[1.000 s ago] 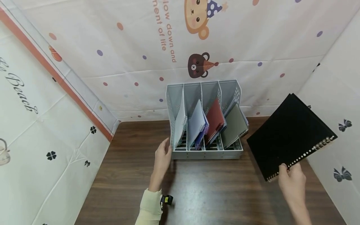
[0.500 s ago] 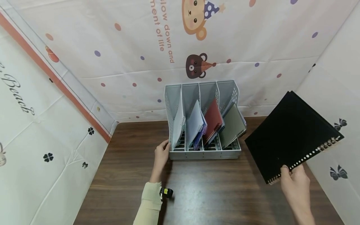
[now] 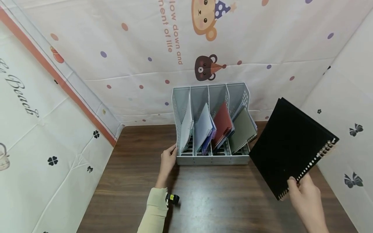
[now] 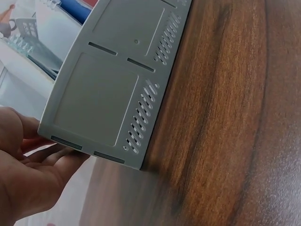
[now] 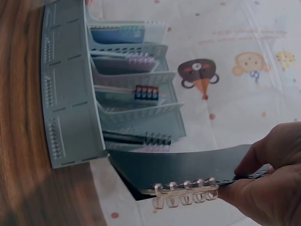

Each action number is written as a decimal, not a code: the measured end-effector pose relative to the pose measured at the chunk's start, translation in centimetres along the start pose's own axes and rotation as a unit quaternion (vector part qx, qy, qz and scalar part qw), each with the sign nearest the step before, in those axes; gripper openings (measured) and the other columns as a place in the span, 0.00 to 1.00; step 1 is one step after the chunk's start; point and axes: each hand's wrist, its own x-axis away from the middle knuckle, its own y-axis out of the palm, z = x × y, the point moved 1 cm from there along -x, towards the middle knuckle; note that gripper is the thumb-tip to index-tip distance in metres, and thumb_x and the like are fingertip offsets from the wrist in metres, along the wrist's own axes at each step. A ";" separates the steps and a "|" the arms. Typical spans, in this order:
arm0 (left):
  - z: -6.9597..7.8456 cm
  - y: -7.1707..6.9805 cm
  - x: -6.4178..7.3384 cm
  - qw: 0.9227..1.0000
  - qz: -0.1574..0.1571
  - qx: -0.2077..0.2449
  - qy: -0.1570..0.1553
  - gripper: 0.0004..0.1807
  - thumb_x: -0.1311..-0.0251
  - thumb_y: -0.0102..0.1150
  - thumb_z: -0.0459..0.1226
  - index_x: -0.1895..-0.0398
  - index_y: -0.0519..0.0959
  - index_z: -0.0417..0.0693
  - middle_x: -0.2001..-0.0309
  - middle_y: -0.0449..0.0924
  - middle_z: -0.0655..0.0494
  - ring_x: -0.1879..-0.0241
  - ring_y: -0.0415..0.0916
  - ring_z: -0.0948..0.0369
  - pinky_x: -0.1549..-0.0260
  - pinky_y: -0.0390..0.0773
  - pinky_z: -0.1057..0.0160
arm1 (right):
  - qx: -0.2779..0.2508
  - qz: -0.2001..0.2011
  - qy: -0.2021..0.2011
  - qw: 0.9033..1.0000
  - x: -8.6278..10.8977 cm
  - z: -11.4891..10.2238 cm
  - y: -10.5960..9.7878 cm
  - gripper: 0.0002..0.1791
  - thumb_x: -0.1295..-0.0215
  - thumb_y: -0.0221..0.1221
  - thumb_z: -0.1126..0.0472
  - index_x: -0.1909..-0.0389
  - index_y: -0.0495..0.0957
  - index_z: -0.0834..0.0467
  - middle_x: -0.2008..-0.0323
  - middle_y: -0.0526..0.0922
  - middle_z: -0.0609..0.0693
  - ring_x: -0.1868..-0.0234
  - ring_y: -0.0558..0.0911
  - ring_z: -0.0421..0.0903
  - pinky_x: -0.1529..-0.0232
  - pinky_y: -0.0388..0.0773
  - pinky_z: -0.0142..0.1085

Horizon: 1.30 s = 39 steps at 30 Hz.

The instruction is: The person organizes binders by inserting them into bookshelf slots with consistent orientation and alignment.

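Observation:
My right hand point(image 3: 307, 197) pinches a black spiral notebook point(image 3: 291, 145) by its ring-bound edge, thumb on the cover. The notebook is tilted, its left corner right by the rack's front right corner in the head view. Clear binding rings point(image 5: 186, 193) show up close in the right wrist view. A grey four-slot file rack point(image 3: 214, 160) stands on the table against the back wall. My left hand point(image 3: 168, 161) grips the rack's left side near the front corner; in the left wrist view fingers point(image 4: 66, 162) curl at that corner, some hidden behind it.
Upright in the rack's slots are a pale notebook point(image 3: 186, 129), a light blue one point(image 3: 203, 127), a red one point(image 3: 222, 126) and an olive-grey one point(image 3: 242, 131), with others behind them. Printed cloth walls point(image 3: 131, 106) enclose the brown wooden table point(image 3: 221, 200).
The black notebook in my right hand first shifts slightly right, then swings left and a little down toward the rack. My left hand stays at the rack's side.

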 end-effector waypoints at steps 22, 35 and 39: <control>-0.4 0.0 0.0 1.000 -0.001 0.011 0.010 0.17 0.28 0.59 0.36 0.39 0.81 0.43 0.43 0.83 0.45 0.60 0.79 0.60 0.66 0.75 0.64 | -0.012 0.006 -0.089 0.996 1.8 -2.8 -0.4 0.17 0.24 0.48 0.66 0.39 0.71 0.67 0.49 0.80 0.76 0.61 0.83 0.55 0.77 0.69 0.34; -0.5 0.1 0.1 1.000 0.001 0.013 0.008 0.18 0.28 0.59 0.35 0.38 0.81 0.42 0.43 0.83 0.44 0.60 0.79 0.59 0.68 0.73 0.67 | -0.070 0.021 -0.113 0.991 0.6 -4.3 1.5 0.17 0.22 0.47 0.65 0.39 0.72 0.68 0.50 0.81 0.75 0.83 0.66 0.34 0.88 0.63 0.35; -0.5 0.1 0.1 1.000 -0.002 0.013 0.007 0.18 0.28 0.58 0.35 0.38 0.81 0.42 0.42 0.82 0.45 0.57 0.79 0.57 0.65 0.75 0.64 | -0.085 0.012 -0.106 0.991 -0.2 -4.5 1.8 0.19 0.22 0.47 0.63 0.36 0.70 0.68 0.55 0.83 0.74 0.89 0.59 0.38 0.91 0.60 0.35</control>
